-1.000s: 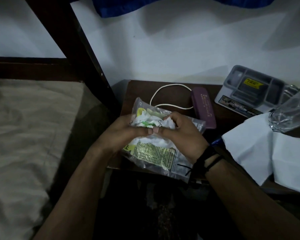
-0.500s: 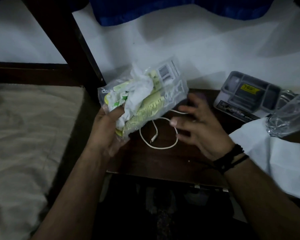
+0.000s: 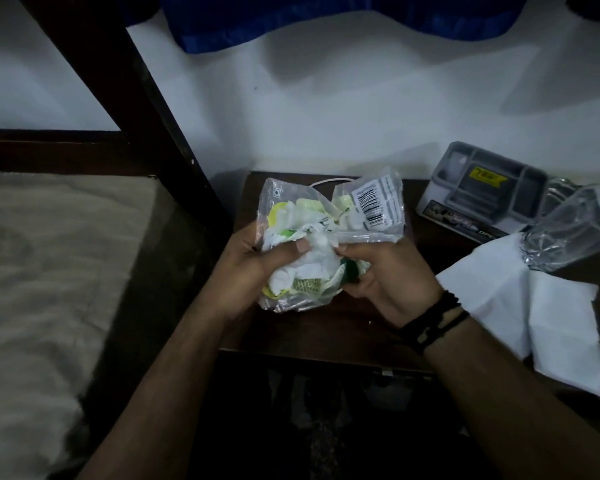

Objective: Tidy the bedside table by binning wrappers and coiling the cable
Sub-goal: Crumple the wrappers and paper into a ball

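Here's the bundle of wrappers (image 3: 329, 237), a clear plastic packet stuffed with crumpled white and yellow-green scraps, held up above the dark wooden tabletop (image 3: 326, 334) with a barcode label showing at its upper right corner. The left hand (image 3: 253, 268) grasps it from the left side, thumb curled over the front onto the white crumple. The right hand (image 3: 392, 275) pinches the packet from the right, fingers curled in under it around something dark green (too dim to say what that is). Black bands (image 3: 437, 320) ring the right wrist.

Behind the bundle, a short arc of the white cable (image 3: 329, 181) peeks out on the tabletop near the wall; the rest of it is hidden by the packet.

Moving right: a grey compartment tray (image 3: 492, 188) with a yellow label sits at the back of the tabletop against the wall. Just in front of it and further right, a crinkled clear plastic piece (image 3: 568, 230) lies over the top edge of a sheet of white paper (image 3: 520, 306), and the paper hangs past the tabletop's front edge.

Off to the left, a dark wooden bed post (image 3: 146, 109) slants up past the tabletop's corner, with a pale beige mattress (image 3: 49, 271) spread beside it. Up top, blue cloth (image 3: 326, 19) hangs against the white wall (image 3: 326, 109).
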A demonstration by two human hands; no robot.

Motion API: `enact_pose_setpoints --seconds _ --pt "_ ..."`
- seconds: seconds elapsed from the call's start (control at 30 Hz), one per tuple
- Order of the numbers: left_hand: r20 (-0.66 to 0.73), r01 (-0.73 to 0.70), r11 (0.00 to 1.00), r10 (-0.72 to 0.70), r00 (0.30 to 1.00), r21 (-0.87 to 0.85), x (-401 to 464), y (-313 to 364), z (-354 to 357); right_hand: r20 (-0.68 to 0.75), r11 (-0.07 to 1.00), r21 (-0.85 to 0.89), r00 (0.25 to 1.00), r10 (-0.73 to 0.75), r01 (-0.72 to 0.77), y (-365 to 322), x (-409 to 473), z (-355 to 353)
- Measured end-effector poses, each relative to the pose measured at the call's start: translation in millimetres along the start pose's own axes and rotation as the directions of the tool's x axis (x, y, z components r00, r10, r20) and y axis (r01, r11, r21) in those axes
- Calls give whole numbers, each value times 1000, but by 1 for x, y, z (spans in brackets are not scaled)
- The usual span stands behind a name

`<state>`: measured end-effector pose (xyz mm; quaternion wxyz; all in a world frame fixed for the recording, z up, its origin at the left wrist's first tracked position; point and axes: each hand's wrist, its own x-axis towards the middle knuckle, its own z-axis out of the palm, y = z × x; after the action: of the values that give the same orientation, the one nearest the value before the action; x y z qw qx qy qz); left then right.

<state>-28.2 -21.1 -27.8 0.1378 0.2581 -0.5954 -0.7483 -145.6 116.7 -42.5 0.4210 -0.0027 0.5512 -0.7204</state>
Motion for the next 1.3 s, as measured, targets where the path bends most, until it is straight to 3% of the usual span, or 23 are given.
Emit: enact_pose_setpoints --seconds 0.1,0.17,0.27,0.33,0.43,0.53,0.7,0.83,0.97,1.1,1.2,1.3 --pt "107 62 997 -57 993 -45 -5 6 4 -59 999 -19 998 -33 32 5 1 2" --pt "146 90 996 -91 985 11 -7 6 8 -72 996 -57 995 -65 61 7 2 3" --pt "75 128 992 -126 989 -15 -6 5 16 -48 984 -97 987 -155 150 4 -1 6" --pt "-12 185 979 -187 982 -84 -6 9 18 109 976 -91 976 -188 198 0 -6 8" --pt "-173 340 940 -336 926 -7 -4 12 15 331 977 -127 936 -119 169 1 -13 9" --pt "-191 405 914 -395 899 16 -1 11 10 298 973 -179 950 -89 147 8 -11 14" --pt "-122 314 949 -309 943 31 -7 11 23 48 958 -116 965 -257 261 10 -2 13" --pt "-130 388 920 -378 916 55 -7 8 23 136 904 -215 928 -347 369 10 0 6" --pt "-141 419 907 -411 901 35 -5 8 19 270 921 -210 925 -269 329 10 -5 6" --pt "-152 316 949 -311 938 14 -4 6 25 148 917 -248 948 -282 311 12 1 6" --pt "-112 228 973 -231 967 -31 -4 4 27 172 785 -432 895 -412 444 16 7 4" --pt "8 202 974 -202 979 -104 -3 1 23 138 857 -366 932 -335 362 13 12 -4"
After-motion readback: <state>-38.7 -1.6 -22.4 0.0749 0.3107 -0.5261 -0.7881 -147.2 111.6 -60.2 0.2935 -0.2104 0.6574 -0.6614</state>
